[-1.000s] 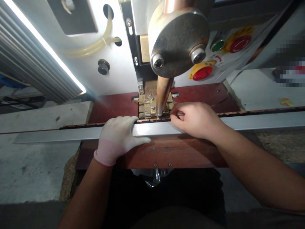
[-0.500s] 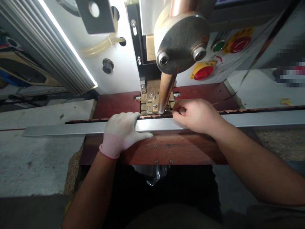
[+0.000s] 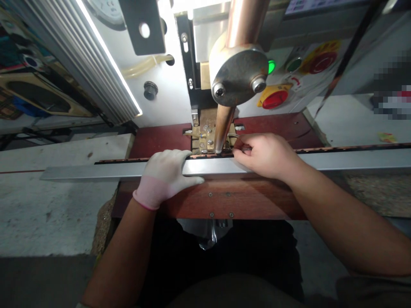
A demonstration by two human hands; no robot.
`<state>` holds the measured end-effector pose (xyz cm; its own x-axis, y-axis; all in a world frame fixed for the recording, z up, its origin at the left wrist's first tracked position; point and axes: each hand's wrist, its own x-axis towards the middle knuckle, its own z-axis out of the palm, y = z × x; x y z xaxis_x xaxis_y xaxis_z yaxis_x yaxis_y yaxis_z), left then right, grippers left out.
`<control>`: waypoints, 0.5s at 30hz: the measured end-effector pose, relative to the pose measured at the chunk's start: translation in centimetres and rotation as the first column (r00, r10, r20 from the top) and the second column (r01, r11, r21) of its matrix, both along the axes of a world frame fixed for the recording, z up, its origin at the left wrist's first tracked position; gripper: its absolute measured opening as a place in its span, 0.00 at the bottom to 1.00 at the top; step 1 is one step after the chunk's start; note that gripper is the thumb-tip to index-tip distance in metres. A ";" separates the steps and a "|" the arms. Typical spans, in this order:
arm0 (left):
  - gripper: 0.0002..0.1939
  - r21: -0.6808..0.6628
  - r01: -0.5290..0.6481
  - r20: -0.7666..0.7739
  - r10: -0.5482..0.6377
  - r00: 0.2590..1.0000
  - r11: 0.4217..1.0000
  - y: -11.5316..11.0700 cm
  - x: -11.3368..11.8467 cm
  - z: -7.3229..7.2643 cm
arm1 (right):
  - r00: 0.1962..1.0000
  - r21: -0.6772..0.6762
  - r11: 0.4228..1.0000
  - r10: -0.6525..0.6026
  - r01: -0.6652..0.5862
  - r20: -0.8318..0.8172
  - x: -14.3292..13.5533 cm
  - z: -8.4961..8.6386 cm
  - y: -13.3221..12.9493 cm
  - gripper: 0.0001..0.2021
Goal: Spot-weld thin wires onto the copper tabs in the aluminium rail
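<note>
- The bar (image 3: pixel 218 167), smooth, flat-faced silvery metal, lies lengthwise across the reddish-brown board (image 3: pixel 263 196), between the person and the brass block (image 3: pixel 202 145).
- Along its far edge runs a thin dark strip (image 3: pixel 321 150) with coppery patches.
- The left hand (image 3: pixel 165 173), in a matte white glove with a pink cuff, clasps the bar, fingers across it and thumb along its near side.
- The right hand (image 3: pixel 266 155), bare, is drawn narrow beside the block; it seems to pinch a thin piece (image 3: pixel 247 149), too small to make out well.
- The round copper-coloured rod (image 3: pixel 224 124) slants down, its pale tip close to the strip, between the hands.
- Above it sits a bolted steel disc (image 3: pixel 240 75), stained and rusty.
- Compared with half a second ago, the disc hides less of the white panel (image 3: pixel 167 102), and a lit green lamp (image 3: pixel 272 66) shows beside it; both hands keep their places.
</note>
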<state>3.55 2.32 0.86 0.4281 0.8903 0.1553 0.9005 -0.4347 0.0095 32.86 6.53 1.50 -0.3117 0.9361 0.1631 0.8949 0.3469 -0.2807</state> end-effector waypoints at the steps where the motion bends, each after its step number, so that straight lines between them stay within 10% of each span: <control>1: 0.44 -0.002 0.002 -0.012 -0.002 1.000 1.000 0.0 -0.3 0.1 | 1.000 -0.002 1.000 -0.001 0.001 -0.004 0.0 0.1 0.0 0.12; 15: 0.43 -0.035 -0.100 0.011 0.101 0.995 0.994 -0.3 -0.8 0.3 | 0.998 0.000 0.999 0.046 -0.046 0.045 0.2 0.4 -0.4 0.16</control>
